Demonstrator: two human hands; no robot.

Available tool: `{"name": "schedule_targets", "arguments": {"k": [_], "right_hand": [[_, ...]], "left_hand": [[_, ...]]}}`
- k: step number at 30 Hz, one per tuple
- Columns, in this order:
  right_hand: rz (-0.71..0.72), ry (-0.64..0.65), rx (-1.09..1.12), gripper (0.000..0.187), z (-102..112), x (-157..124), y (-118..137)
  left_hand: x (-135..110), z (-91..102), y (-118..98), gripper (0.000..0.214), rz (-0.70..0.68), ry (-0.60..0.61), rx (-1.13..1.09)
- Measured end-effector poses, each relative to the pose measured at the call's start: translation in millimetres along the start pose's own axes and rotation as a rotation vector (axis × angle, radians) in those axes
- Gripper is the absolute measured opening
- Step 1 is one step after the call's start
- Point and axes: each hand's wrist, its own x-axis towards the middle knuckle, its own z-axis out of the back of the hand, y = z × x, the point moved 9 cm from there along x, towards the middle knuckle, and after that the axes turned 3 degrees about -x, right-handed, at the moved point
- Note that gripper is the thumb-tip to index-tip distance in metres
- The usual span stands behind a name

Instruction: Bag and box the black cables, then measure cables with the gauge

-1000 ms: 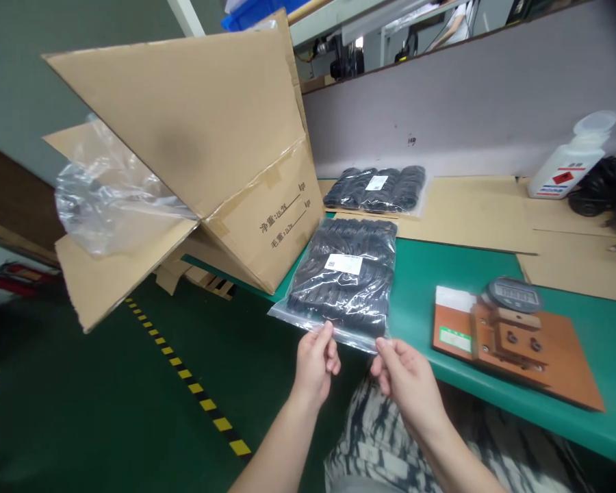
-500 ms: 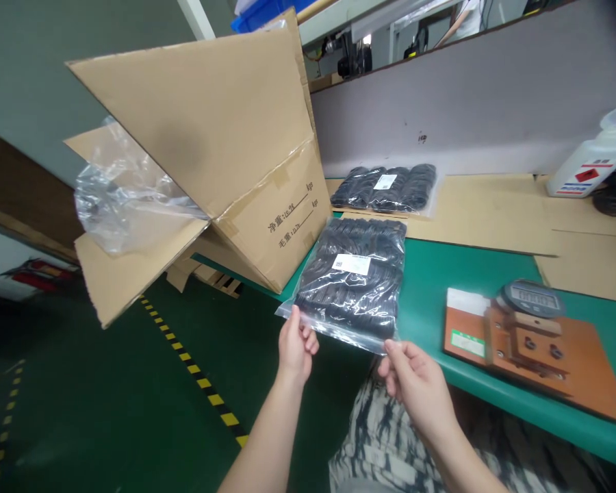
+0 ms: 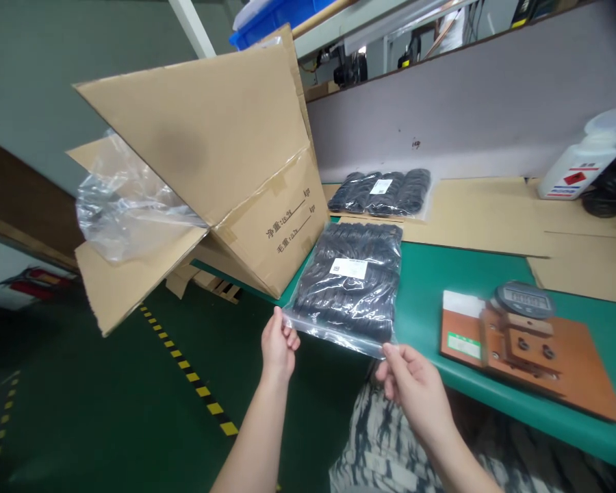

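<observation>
A clear zip bag [image 3: 350,284] packed with black rings and bearing a white label lies over the near edge of the green table [image 3: 441,274]. My left hand [image 3: 278,344] pinches the bag's near left corner. My right hand [image 3: 413,387] pinches the near right corner. A second, similar bag [image 3: 382,192] of black parts lies farther back on a cardboard sheet [image 3: 482,212].
A big open cardboard box [image 3: 226,171] with a clear plastic liner [image 3: 123,205] tilts at the table's left end. A brown fixture board with a digital gauge [image 3: 523,325] sits at the right. A white bottle [image 3: 580,164] stands at the far right. Yellow-black floor tape [image 3: 195,383] runs below.
My left hand has slid along the bag's near edge from the middle out to the left corner. My right hand stays at the right corner.
</observation>
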Motion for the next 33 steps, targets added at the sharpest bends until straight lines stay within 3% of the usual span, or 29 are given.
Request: {"name": "schedule_targets", "arguments": {"k": [6, 14, 17, 20, 21, 23, 26, 28, 30, 33], "right_hand": [[0.017, 0.014, 0.017, 0.052, -0.5, 2.2, -4.3], [0.008, 0.026, 0.005, 0.056, -1.5, 0.1, -3.3], [-0.003, 0.017, -0.013, 0.059, -1.4, -0.7, 0.2], [0.009, 0.016, -0.07, 0.059, -1.7, -1.5, 2.8], [0.019, 0.013, -0.097, 0.06, -1.4, -1.8, 3.2], [0.041, 0.008, -0.151, 0.06, -0.2, -2.4, 2.7], [0.073, 0.025, -0.213, 0.06, -0.2, -2.8, -0.5], [0.086, 0.035, -0.233, 0.059, -0.8, -2.6, -3.6], [0.098, 0.016, -0.237, 0.059, 0.0, -2.2, -6.2], [0.131, -0.006, -0.235, 0.056, -0.6, -1.5, -7.7]], "left_hand": [[4.8, -1.3, -4.4, 0.05, -0.02, 0.058, 0.061], [6.9, -4.2, -7.9, 0.049, -0.156, 0.06, 0.242], [-1.9, 1.4, -29.8, 0.045, -0.286, 0.003, 0.41], [-20.6, -6.1, -72.6, 0.037, -0.531, -0.069, 0.621], [-26.0, -18.3, -84.9, 0.039, -0.604, -0.046, 0.705], [-29.9, -59.5, -93.8, 0.043, -0.674, 0.13, 0.896], [-23.7, -134.3, -69.5, 0.052, -0.635, 0.5, 1.186], [-15.6, -174.3, -44.1, 0.064, -0.603, 0.657, 1.344], [-7.0, -201.4, -19.0, 0.076, -0.575, 0.741, 1.482], [-0.2, -218.0, 6.6, 0.087, -0.552, 0.796, 1.636]]}}
